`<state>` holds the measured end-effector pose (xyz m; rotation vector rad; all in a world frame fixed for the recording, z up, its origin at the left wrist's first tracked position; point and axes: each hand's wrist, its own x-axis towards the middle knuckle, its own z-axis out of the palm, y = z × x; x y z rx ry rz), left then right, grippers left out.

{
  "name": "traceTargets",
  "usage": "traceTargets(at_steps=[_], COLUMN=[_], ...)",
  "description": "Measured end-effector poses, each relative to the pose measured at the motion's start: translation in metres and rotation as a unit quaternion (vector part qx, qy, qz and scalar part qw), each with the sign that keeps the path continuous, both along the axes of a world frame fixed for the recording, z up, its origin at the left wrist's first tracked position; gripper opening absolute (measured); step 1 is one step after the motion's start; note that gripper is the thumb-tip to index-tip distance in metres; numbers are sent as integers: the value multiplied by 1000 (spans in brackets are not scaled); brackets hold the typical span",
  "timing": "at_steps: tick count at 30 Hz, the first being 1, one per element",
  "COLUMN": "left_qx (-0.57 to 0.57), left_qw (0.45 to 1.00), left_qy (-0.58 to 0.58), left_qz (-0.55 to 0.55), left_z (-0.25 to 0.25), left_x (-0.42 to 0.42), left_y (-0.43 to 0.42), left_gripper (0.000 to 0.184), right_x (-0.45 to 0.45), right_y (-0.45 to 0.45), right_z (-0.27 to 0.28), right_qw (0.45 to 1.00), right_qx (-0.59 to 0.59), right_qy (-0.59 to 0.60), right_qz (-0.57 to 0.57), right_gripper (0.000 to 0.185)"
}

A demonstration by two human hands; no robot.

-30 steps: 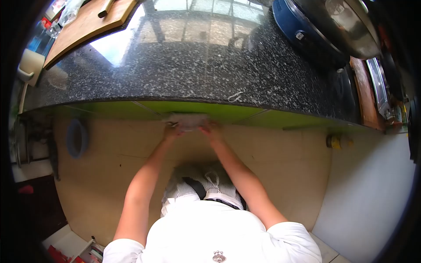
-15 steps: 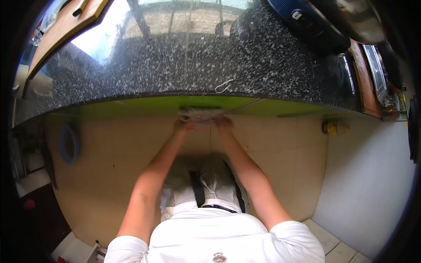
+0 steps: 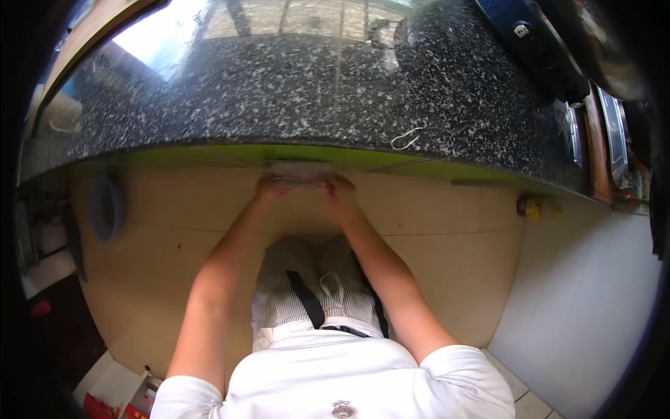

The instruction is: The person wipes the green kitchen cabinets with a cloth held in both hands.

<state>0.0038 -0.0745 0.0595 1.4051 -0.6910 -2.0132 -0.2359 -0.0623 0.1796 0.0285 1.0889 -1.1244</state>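
Both my arms stretch forward, low in front of the green cabinet front (image 3: 391, 166) beneath the counter edge. Between my hands is a blurred greyish-white bundle (image 3: 301, 172) that looks like a folded cloth. At its left end my left hand (image 3: 270, 187) is closed on it. My right hand (image 3: 338, 186) grips the right end. Motion blur and the counter's overhang hide some detail of the fingers and bundle.
Above is a speckled dark stone counter (image 3: 279, 105) with a thin white loop of string (image 3: 407, 140) near its edge. A blue-sided appliance (image 3: 537, 49) stands at right. On the floor are a blue-grey basin (image 3: 106, 208) and a yellowish bottle (image 3: 537, 207).
My hands and the bundle have shifted left along the cabinet front, still together. The camera view has also turned, so the string and appliance appear further right.
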Motion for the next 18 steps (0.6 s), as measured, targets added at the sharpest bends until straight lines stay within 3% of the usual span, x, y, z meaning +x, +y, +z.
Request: traceTargets(at_steps=[2, 3, 5, 6, 8, 9, 10, 14, 16, 18], left_qx=[41, -5, -18, 19, 74, 103, 95, 91, 95, 63], left_qw=[988, 995, 998, 996, 989, 983, 985, 985, 969, 959], left_qy=[-31, -99, -65, 35, -22, -51, -36, -38, -126, -173], left_qz=[143, 19, -14, 76, 123, 145, 138, 143, 188, 216], left_z=[16, 46, 44, 17, 76, 98, 91, 57, 107, 101], left_x=[-103, -136, -193, -216, -234, -236, -231, -144, -87, -34], left_y=[-3, -9, -13, -8, -8, -5, -2, 6, 9, 12], left_gripper=[25, 24, 21, 20, 20, 20, 22, 31, 32, 33], right_x=[-68, -99, -153, -169, -187, -183, -171, -71, -10, 44], right_y=[3, 2, 1, 0, 2, 4, -2, -15, -13, -13], right_z=[-6, -6, -7, -5, 0, -11, -28, -8, -24, -46], right_qw=[998, 995, 988, 987, 987, 988, 985, 968, 973, 968], right_qx=[-53, -82, -70, -58, -34, 1, 32, 161, 168, 151], right_qy=[20, 31, 140, 147, 158, 135, 110, 60, -32, -169], right_qz=[-29, -42, -15, -12, -7, -70, -132, -183, -157, -107], right_gripper=[20, 20, 19, 20, 24, 26, 28, 32, 30, 28])
